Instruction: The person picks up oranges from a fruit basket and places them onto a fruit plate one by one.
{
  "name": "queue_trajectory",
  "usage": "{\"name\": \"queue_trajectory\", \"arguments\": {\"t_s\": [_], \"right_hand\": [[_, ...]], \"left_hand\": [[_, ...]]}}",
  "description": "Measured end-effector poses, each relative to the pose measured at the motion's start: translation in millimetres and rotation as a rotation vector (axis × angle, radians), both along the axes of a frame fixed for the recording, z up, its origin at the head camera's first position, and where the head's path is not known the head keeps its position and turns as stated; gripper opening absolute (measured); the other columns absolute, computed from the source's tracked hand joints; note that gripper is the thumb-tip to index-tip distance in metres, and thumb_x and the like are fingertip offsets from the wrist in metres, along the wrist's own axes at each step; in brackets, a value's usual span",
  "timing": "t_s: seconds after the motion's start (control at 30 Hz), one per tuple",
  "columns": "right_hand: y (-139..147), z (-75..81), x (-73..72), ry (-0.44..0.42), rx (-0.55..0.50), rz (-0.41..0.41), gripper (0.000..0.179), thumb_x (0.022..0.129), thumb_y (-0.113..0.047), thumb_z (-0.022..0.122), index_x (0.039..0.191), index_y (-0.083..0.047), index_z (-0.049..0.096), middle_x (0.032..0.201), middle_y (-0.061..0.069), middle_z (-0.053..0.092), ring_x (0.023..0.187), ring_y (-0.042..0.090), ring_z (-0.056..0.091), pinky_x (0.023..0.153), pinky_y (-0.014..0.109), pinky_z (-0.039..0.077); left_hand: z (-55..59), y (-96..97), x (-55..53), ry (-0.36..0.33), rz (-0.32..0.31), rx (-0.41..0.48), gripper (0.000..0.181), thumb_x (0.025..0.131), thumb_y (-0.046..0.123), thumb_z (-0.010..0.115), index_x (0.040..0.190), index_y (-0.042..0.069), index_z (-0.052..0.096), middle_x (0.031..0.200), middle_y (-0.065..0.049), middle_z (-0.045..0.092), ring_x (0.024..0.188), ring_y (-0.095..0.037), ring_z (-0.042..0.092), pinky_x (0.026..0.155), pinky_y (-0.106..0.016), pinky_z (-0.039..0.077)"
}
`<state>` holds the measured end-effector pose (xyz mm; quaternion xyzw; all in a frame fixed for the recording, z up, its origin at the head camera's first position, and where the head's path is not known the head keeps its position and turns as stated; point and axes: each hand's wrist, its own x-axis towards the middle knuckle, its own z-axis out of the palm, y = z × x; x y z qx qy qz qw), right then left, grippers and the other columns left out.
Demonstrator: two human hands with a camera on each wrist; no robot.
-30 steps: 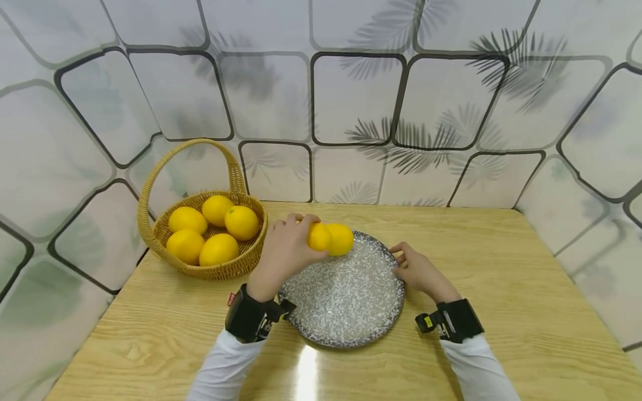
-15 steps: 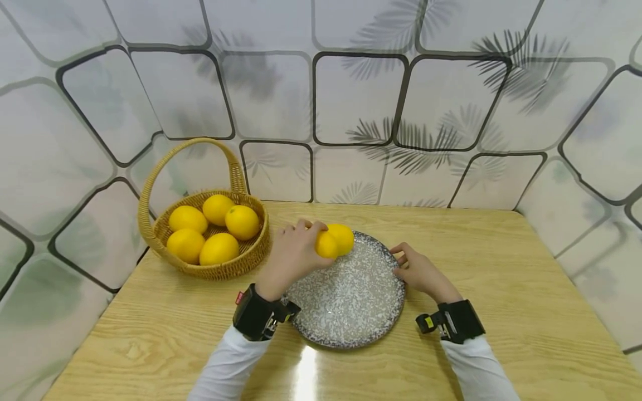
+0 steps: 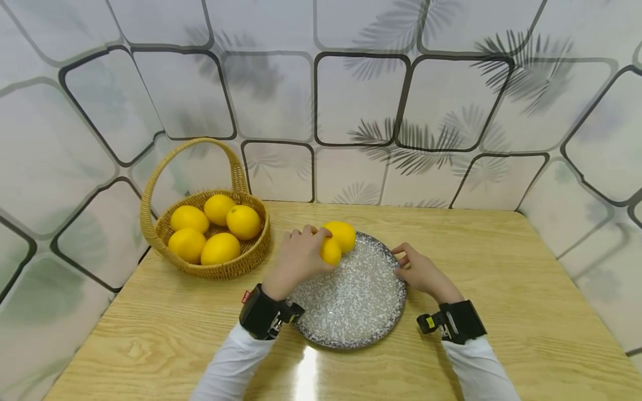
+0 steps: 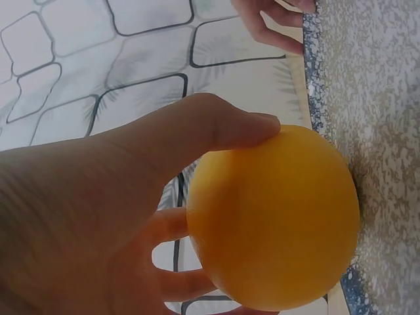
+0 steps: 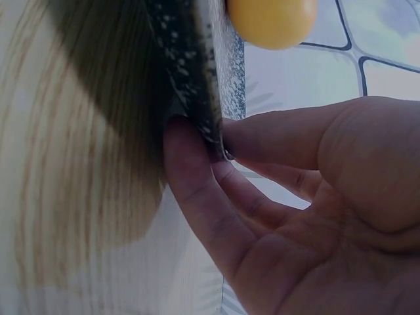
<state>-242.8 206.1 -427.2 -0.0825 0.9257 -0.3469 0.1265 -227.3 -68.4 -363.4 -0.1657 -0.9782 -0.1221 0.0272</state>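
Note:
A speckled grey round plate (image 3: 351,301) with a dark rim is on the wooden table. My left hand (image 3: 301,256) holds a yellow orange (image 3: 331,252) over the plate's far left part, thumb on one side and fingers on the other. In the left wrist view this orange (image 4: 282,216) is low at the plate's surface; contact is hard to tell. Just behind it, a second orange (image 3: 342,234) lies at the plate's far edge. At the plate's right side my right hand (image 3: 421,272) pinches the rim; the right wrist view shows fingers (image 5: 197,170) beneath it and the thumb above.
A wicker basket (image 3: 225,271) with a tall arched handle stands at the back left, holding several oranges (image 3: 220,249). Patterned wall panels (image 3: 361,100) enclose the table (image 3: 501,289) at the back and sides.
My left hand has moved right and slightly nearer, lowering its orange toward the plate beside the other one. The right hand has kept its hold on the rim.

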Motion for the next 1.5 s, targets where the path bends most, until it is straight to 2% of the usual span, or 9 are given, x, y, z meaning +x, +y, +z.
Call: {"name": "queue_trajectory", "arguments": {"t_s": [0.3,0.57,0.9,1.2,1.5], "right_hand": [[1,-0.5,-0.4,-0.011,-0.017,-0.002,0.046,0.093,-0.003,0.055,0.137,0.001,0.041,0.110,0.029,0.059,0.080,0.025,0.056,0.062,0.029,0.045],[0,1.1,0.6,-0.023,-0.029,-0.007,0.046,0.094,-0.003,0.054,0.138,0.001,0.040,0.109,0.028,0.058,0.078,0.024,0.055,0.061,0.029,0.044],[0,0.9,0.2,-0.025,-0.026,-0.012,0.046,0.094,-0.004,0.054,0.138,0.000,0.041,0.110,0.028,0.058,0.081,0.025,0.056,0.063,0.029,0.046],[0,-0.4,0.1,-0.016,-0.023,-0.007,0.047,0.094,-0.004,0.054,0.138,0.001,0.041,0.109,0.028,0.059,0.081,0.025,0.057,0.063,0.030,0.046],[0,0.7,0.2,-0.028,-0.028,-0.007,0.046,0.094,-0.004,0.054,0.138,0.000,0.040,0.110,0.028,0.058,0.082,0.025,0.057,0.063,0.030,0.046]], "left_hand": [[-10.8,-1.4,-5.4,-0.036,-0.002,-0.024,0.062,0.072,0.040,0.072,0.128,0.015,0.059,0.119,-0.015,0.063,0.094,-0.031,0.057,0.090,-0.047,0.046],[-14.9,-2.9,-10.2,-0.067,-0.002,-0.041,0.063,0.072,0.038,0.074,0.128,0.012,0.059,0.120,-0.017,0.062,0.095,-0.033,0.056,0.088,-0.048,0.048],[-13.7,-3.6,-11.5,-0.126,0.046,-0.026,0.088,0.070,0.041,0.079,0.140,0.003,0.043,0.123,-0.021,0.059,0.101,-0.036,0.056,0.092,-0.050,0.049],[-11.9,-4.2,-11.9,-0.136,0.041,0.000,0.086,0.072,0.042,0.078,0.140,0.004,0.043,0.132,-0.022,0.057,0.106,-0.035,0.056,0.092,-0.051,0.049],[-11.6,-3.4,-12.7,-0.147,0.049,0.008,0.088,0.075,0.043,0.076,0.145,0.006,0.038,0.132,-0.021,0.056,0.108,-0.036,0.055,0.094,-0.050,0.050]]}}
